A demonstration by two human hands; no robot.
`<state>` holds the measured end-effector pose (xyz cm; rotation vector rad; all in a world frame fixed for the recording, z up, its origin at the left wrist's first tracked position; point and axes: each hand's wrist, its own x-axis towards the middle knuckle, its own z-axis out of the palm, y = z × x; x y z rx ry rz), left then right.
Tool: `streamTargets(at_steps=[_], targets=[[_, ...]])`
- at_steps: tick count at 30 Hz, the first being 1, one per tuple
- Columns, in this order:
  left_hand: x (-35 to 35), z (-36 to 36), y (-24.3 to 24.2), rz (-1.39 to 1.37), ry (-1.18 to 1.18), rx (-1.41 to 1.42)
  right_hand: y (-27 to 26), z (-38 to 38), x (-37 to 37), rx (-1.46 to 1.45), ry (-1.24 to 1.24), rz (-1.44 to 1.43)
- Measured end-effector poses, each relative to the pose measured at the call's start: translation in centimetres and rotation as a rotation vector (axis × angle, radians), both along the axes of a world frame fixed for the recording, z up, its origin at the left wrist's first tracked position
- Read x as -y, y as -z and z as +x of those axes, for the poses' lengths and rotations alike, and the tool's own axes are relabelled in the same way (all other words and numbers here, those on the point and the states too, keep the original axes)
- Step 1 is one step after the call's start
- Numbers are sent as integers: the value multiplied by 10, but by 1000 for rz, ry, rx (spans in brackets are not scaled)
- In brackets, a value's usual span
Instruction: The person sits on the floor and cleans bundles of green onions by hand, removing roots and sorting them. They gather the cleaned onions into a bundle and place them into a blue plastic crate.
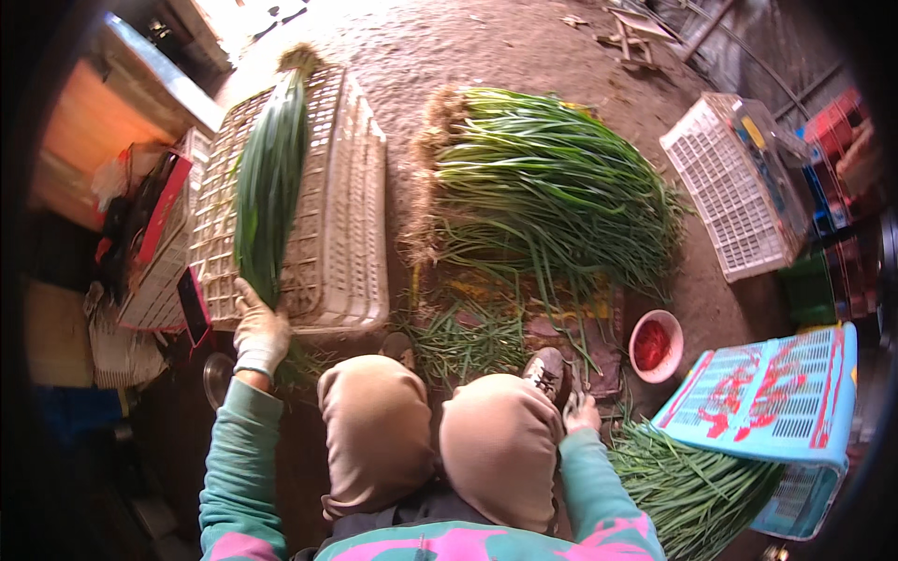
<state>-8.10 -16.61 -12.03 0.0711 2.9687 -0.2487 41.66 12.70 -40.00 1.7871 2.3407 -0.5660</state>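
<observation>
My left hand (261, 335), in a pale work glove, is at the leaf end of a bunch of long green leaves (272, 175), likely garlic chives. Its thumb lies along the left side of the leaves, and its fingers are partly hidden. The bunch rests on an upturned white plastic crate (351, 210), root end at the far side. Low beside my right shoe (544, 372) is my right hand (581, 414), its fingers dark and blurred; whether it holds something is unclear. Ahead lies a large pile of the same leaves (547, 182), roots to the left.
Loose leaves (470, 340) litter the ground before my feet. A pink bowl (656, 346) with red contents stands at right, near a tipped blue basket (765, 393) with more green leaves (694, 484). Another white crate (729, 189) and a small wooden stool (628, 38) stand farther off.
</observation>
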Motion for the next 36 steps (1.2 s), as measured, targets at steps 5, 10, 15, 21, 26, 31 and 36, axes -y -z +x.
streamTargets(at_steps=[5, 10, 15, 21, 26, 31, 36], targets=[[2, 16, 8, 192, -5, -110, -91, 15, -12, -412, 298, -546], [8, 25, 5, 159, 67, -76, -231, -104, -51, -713, -242, -368], [19, 21, 9, 326, 77, -3, -347, -273, -29, -846, -700, -1195], [19, 25, 27, 363, 32, -197, -345, -403, 52, -131, -1114, -1152], [11, 32, 40, 460, -122, -264, -322, -423, 64, -115, -1062, -1212], [8, 40, 48, 632, -118, -475, -319, -426, 58, -119, -1058, -1284], [-1, 44, 53, 617, -210, -592, -316, -436, 70, -35, -946, -1286]])
